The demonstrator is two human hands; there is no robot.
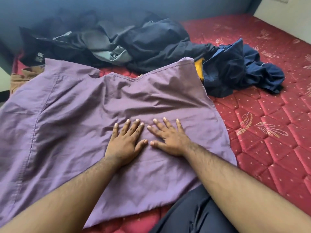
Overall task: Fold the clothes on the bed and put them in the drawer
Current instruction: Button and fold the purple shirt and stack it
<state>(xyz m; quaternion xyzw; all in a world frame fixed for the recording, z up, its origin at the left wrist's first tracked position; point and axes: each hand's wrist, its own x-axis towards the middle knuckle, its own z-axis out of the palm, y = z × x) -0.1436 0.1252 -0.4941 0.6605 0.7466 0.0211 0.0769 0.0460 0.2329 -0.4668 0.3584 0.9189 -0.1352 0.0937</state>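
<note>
A purple shirt (pixel 70 115) lies spread flat across the near part of the red mattress (pixel 262 115). My left hand (pixel 125 141) and my right hand (pixel 168 138) rest side by side on its middle, palms down, fingers straight and spread, pressing the cloth. Behind the shirt lies a heap of black and grey clothes (pixel 127 39). To the right of that heap sits a crumpled navy garment (pixel 235 69) with a bit of yellow cloth (pixel 199 66) beside it. No drawer is in view.
A brown garment (pixel 21 78) peeks out at the left edge under the purple shirt. My dark-clad leg (pixel 193 214) is at the bottom. The wall runs along the back, and bare mattress lies to the right.
</note>
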